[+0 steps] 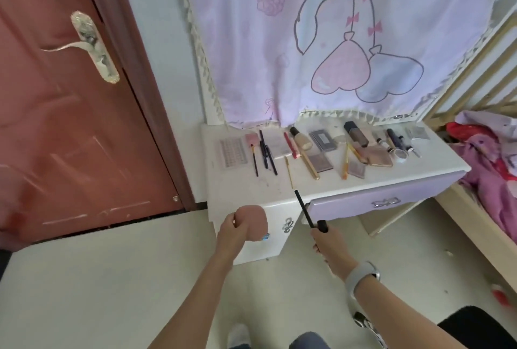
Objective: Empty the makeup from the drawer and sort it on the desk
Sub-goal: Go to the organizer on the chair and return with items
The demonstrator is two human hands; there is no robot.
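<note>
Makeup rows [321, 150] laid across white desk [240, 189]; lilac drawer [372, 204] near-closed. Left hand [230, 229] grasps pink round puff [253, 222]; right hand [326, 245] grasps black slim pencils [305, 213], before desk. Nearly complete.

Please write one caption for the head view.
Left hand holds pink puff, right hand black sticks.
</note>
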